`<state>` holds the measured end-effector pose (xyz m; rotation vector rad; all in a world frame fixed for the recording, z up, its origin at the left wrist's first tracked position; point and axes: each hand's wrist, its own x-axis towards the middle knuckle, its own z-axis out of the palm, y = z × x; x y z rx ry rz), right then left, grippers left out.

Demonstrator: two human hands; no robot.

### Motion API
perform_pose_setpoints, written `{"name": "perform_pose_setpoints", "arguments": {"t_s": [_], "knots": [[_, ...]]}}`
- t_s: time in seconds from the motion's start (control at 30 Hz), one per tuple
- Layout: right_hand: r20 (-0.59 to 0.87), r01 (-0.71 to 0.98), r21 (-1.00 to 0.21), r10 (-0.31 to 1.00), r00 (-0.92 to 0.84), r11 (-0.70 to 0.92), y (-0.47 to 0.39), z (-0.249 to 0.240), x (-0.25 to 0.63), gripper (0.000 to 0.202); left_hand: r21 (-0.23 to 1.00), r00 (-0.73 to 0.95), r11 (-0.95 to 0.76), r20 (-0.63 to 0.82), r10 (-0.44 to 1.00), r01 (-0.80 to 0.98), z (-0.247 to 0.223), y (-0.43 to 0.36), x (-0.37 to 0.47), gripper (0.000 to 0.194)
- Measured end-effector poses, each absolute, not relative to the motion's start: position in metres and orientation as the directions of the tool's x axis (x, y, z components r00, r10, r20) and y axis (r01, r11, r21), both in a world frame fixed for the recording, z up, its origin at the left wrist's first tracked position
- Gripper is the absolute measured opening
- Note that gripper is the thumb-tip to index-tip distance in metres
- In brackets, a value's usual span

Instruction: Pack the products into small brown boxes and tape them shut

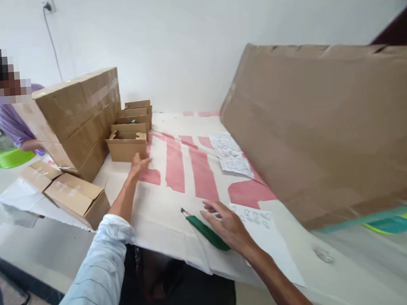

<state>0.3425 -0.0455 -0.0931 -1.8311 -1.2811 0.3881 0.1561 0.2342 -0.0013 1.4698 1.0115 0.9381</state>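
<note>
My left hand (140, 165) reaches to the near right corner of a small open cardboard box (128, 151). Its thumb is stretched out to the side, and whether the fingertips touch the cardboard I cannot tell. My right hand (225, 223) is open above the table, fingers extended and nothing held. Just left of it lies a cutter knife with a green handle (207, 232), its short blade pointing away to the left. Partly under my right forearm is a white paper sheet (278, 245) with small grey drawings.
More small open boxes (134, 112) stand behind the first. Large cardboard boxes rise at left (78, 114) and right (327, 130). A closed carton (77, 194) sits at the left edge. A printed sheet (229, 153) lies on the red-and-white cloth (175, 168). Beyond the left box is another person (11, 117).
</note>
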Motion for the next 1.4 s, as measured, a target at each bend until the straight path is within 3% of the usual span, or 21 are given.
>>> {"name": "perform_pose_setpoints", "arguments": {"t_s": [0.07, 0.1, 0.17, 0.23, 0.4, 0.47, 0.53, 0.6, 0.83, 1.0, 1.07, 1.17, 1.27, 1.4], "knots": [[0.208, 0.684, -0.717, 0.896, 0.393, -0.133, -0.059, -0.106, 0.345, 0.049, 0.978, 0.456, -0.141, 0.056, 0.888, 0.155, 0.015, 0.206, 0.134, 0.075], [0.206, 0.715, -0.686, 0.905, 0.372, -0.138, -0.066, -0.112, 0.346, 0.048, 0.931, 0.627, -0.301, 0.108, 0.772, 0.209, 0.026, 0.192, 0.115, 0.085], [0.197, 0.77, -0.623, 0.925, 0.326, -0.139, -0.08, -0.124, 0.348, 0.043, 0.773, 0.848, -0.587, 0.127, 0.515, 0.24, 0.053, 0.168, 0.067, 0.106], [0.2, 0.816, -0.562, 0.935, 0.292, -0.135, -0.09, -0.134, 0.348, 0.038, 0.619, 0.915, -0.723, 0.014, 0.402, 0.308, 0.084, 0.155, 0.012, 0.116], [0.231, 0.88, -0.449, 0.931, 0.282, -0.155, -0.097, -0.144, 0.342, 0.035, 0.112, 0.733, -0.754, -0.364, 0.575, 0.647, 0.13, 0.172, -0.092, 0.133], [0.242, 0.889, -0.433, 0.93, 0.276, -0.152, -0.096, -0.145, 0.34, 0.035, -0.082, 0.643, -0.732, -0.418, 0.642, 0.677, 0.129, 0.184, -0.111, 0.137], [0.251, 0.885, -0.438, 0.924, 0.287, -0.155, -0.095, -0.145, 0.339, 0.035, -0.192, 0.632, -0.731, -0.39, 0.67, 0.655, 0.122, 0.194, -0.121, 0.133], [0.263, 0.876, -0.456, 0.915, 0.304, -0.16, -0.097, -0.145, 0.34, 0.037, -0.199, 0.685, -0.762, -0.342, 0.643, 0.616, 0.114, 0.199, -0.121, 0.125], [0.314, 0.88, -0.44, 0.888, 0.337, -0.179, -0.112, -0.152, 0.352, 0.04, 0.032, 0.85, -0.853, -0.109, 0.515, 0.521, 0.069, 0.143, -0.04, 0.104], [0.297, 0.879, -0.425, 0.883, 0.363, -0.218, -0.124, -0.15, 0.356, 0.043, 0.265, 0.883, -0.863, 0.075, 0.463, 0.431, 0.043, 0.101, -0.006, 0.114], [0.347, 0.858, -0.476, 0.856, 0.383, -0.191, -0.124, -0.141, 0.349, 0.047, 0.376, 0.846, -0.819, 0.143, 0.513, 0.433, 0.042, 0.101, -0.023, 0.121], [0.373, 0.726, -0.68, 0.803, 0.465, -0.104, -0.113, -0.117, 0.323, 0.059, 0.479, 0.797, -0.755, 0.168, 0.581, 0.449, 0.044, 0.106, -0.053, 0.124], [0.307, 0.52, -0.854, 0.787, 0.534, -0.019, -0.096, -0.09, 0.29, 0.07, 0.437, 0.813, -0.76, 0.104, 0.574, 0.481, 0.044, 0.104, -0.06, 0.124], [0.262, 0.414, -0.91, 0.787, 0.558, 0.009, -0.084, -0.071, 0.263, 0.079, 0.278, 0.827, -0.799, 0.03, 0.562, 0.533, 0.042, 0.091, -0.042, 0.124]]}}
